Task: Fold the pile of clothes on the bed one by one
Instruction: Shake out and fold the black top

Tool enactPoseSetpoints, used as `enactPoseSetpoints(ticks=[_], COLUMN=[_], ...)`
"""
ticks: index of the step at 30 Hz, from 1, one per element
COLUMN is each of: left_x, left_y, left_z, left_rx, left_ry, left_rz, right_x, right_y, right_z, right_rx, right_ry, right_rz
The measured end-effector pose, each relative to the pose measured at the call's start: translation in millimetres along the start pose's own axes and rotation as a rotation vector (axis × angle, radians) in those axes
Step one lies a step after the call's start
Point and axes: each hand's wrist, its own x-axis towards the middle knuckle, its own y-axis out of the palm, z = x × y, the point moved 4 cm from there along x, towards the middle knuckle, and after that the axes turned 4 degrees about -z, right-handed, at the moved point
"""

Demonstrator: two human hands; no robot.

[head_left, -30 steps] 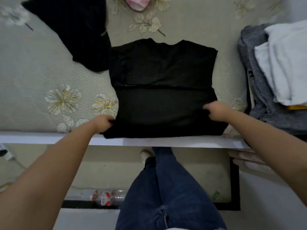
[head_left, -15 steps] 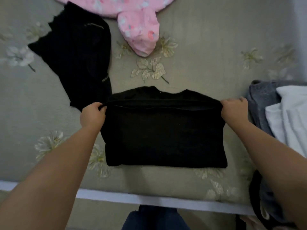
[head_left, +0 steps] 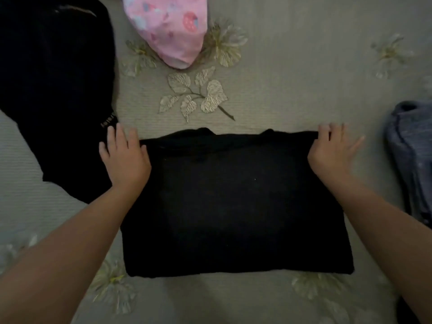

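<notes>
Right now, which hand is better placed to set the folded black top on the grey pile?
Probably the right hand. It rests at the folded black top's far right corner, nearest the grey pile. The left hand sits at the opposite corner.

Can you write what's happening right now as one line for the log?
step: folding black shirt | left hand: flat at far left corner | right hand: flat at far right corner | nearby: pink garment, black garment
</notes>
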Motion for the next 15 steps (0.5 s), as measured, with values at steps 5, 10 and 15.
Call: enactPoseSetpoints(ticks=[5, 10, 15], left_x=[-61.7, -88.7, -87.4], left_y=[11.5, 26.5, 30.9], left_z=[-55.4, -110.2, -186.2], left_rx=[0.059, 0.101, 0.104], left_ry=[0.491, 0.697, 0.989], left_rz=[0.035, 0.258, 0.349], right_x=[-77.3, -161.5, -183.1], right_y=[8.3, 20.4, 23.5], right_z=[-37.3, -72.5, -78.1], right_rx=[0.206, 0.304, 0.330], right_ry=[0.188, 0.421, 0.558], right_rz=[-0.028, 0.196, 0.210])
